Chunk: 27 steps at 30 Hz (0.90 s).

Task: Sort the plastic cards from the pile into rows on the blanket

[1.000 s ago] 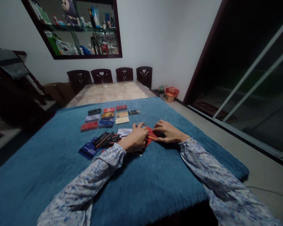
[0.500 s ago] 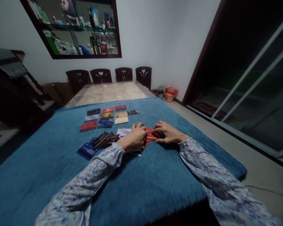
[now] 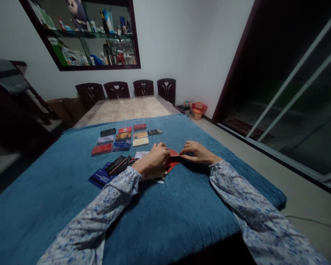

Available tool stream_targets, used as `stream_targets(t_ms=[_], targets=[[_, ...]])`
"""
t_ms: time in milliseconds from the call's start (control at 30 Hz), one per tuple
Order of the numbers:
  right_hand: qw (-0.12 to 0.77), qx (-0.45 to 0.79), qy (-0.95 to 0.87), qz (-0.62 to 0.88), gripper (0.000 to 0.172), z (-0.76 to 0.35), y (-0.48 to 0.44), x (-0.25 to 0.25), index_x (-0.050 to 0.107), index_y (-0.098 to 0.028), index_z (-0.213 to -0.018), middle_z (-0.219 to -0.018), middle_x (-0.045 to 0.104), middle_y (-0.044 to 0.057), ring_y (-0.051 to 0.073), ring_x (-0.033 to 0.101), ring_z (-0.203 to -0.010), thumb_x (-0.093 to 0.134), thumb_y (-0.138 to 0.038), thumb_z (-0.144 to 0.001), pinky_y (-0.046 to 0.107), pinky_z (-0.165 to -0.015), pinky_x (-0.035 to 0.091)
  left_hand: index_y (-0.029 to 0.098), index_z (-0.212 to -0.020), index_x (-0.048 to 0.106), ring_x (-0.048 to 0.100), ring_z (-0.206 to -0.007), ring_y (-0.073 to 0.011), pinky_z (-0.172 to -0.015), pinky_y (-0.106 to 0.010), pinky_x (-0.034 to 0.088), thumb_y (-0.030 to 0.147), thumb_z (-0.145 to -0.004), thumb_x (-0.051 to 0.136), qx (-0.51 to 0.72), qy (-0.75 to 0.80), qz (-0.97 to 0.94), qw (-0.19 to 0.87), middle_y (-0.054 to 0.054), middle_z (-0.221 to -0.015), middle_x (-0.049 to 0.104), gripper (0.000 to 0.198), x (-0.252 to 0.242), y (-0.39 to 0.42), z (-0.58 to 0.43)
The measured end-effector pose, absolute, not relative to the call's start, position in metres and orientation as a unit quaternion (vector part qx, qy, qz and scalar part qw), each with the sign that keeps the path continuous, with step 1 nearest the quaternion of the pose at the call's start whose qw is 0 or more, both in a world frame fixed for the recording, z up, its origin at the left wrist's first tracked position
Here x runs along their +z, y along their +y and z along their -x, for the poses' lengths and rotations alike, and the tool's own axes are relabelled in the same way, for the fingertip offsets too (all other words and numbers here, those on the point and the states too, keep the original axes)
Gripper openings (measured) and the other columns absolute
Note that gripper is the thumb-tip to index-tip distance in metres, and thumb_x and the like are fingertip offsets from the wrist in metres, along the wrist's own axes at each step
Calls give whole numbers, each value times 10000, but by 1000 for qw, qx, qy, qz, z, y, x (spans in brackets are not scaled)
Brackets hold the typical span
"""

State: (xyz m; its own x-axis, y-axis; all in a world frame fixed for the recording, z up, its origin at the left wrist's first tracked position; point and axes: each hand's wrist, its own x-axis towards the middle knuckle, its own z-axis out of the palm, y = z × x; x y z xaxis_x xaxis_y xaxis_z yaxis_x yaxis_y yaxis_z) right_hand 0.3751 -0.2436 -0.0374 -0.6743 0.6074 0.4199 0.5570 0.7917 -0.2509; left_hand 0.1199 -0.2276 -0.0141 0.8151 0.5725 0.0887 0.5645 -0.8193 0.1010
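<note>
Between my hands is a small bunch of red cards [image 3: 174,153], partly covered by my fingers. My left hand [image 3: 153,160] is curled over their left side, fingers closed on them. On the right, my right hand [image 3: 196,152] pinches their right end between thumb and fingers. A white card [image 3: 140,154] shows just behind my left hand. Fanned black cards [image 3: 118,165] and blue cards [image 3: 99,178] lie loose beside my left wrist. More loose cards under that hand are mostly hidden.
Farther back are neat card piles: red ones [image 3: 102,149], dark blue ones [image 3: 121,145] and cream ones [image 3: 140,142], among several others. A blue cloth [image 3: 182,217] covers the table's near part. Dark chairs [image 3: 166,90] stand at the far end.
My right fingers have drawn together at the red cards' right end, and the dark card seen under them no longer shows. The red cards now appear tilted more edge-on.
</note>
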Motion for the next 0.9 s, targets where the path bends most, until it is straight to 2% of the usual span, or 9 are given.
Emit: stream_targets(t_ms=[133, 200, 367, 500, 633, 800, 900], targets=[[275, 22, -903, 330, 376, -376, -242, -39, 794, -185, -963, -789, 724, 92, 191, 575, -756, 491, -397, -1031, 320, -703, 441, 169, -878, 729, 555, -1133, -283, -944, -438, 417, 138, -957, 489, 80, 315, -945, 35, -110, -981, 719, 255, -12, -226, -120], [289, 3, -894, 342, 390, -376, -240, -43, 793, -187, -958, -778, 716, 93, 193, 580, -755, 473, -395, -1038, 313, -690, 448, 176, -947, 744, 565, -1121, -281, -943, -431, 423, 131, -936, 521, 96, 314, -944, 38, -108, -986, 724, 228, -14, -225, -120], [320, -26, -874, 366, 308, -375, -232, -55, 780, -195, -997, -795, 720, 87, 202, 608, -796, 500, -320, -1026, 302, -708, 480, 179, -1055, 750, 583, -1051, -261, -929, -419, 433, 108, -935, 476, 140, 322, -936, 26, -125, -1059, 723, 307, -19, -221, -123], [333, -39, -847, 411, 238, -374, -229, -61, 746, -190, -1102, -877, 708, 85, 195, 638, -811, 540, -232, -991, 297, -748, 501, 166, -1048, 743, 581, -1015, -260, -903, -405, 450, 58, -896, 453, 148, 334, -931, 11, -130, -995, 716, 345, -22, -219, -126], [336, -18, -828, 449, 253, -370, -231, -63, 682, -199, -1167, -977, 689, 78, 187, 666, -848, 572, -164, -942, 290, -786, 511, 167, -1062, 731, 575, -1016, -275, -887, -418, 460, 25, -856, 459, 165, 357, -919, 1, -129, -965, 710, 370, -26, -218, -129], [320, -20, -815, 483, 270, -364, -235, -63, 649, -202, -1141, -940, 678, 62, 190, 649, -840, 582, -118, -893, 274, -765, 490, 159, -1250, 635, 575, -1060, -279, -893, -414, 463, 14, -849, 455, 201, 378, -904, -5, -132, -1083, 696, 462, -36, -215, -131], [307, -26, -810, 498, 277, -361, -238, -62, 641, -203, -1155, -931, 680, 63, 195, 638, -826, 577, -127, -897, 278, -757, 479, 154, -1171, 624, 574, -1035, -272, -897, -402, 461, 6, -842, 439, 196, 395, -897, -12, -123, -1047, 683, 405, -38, -214, -132]])
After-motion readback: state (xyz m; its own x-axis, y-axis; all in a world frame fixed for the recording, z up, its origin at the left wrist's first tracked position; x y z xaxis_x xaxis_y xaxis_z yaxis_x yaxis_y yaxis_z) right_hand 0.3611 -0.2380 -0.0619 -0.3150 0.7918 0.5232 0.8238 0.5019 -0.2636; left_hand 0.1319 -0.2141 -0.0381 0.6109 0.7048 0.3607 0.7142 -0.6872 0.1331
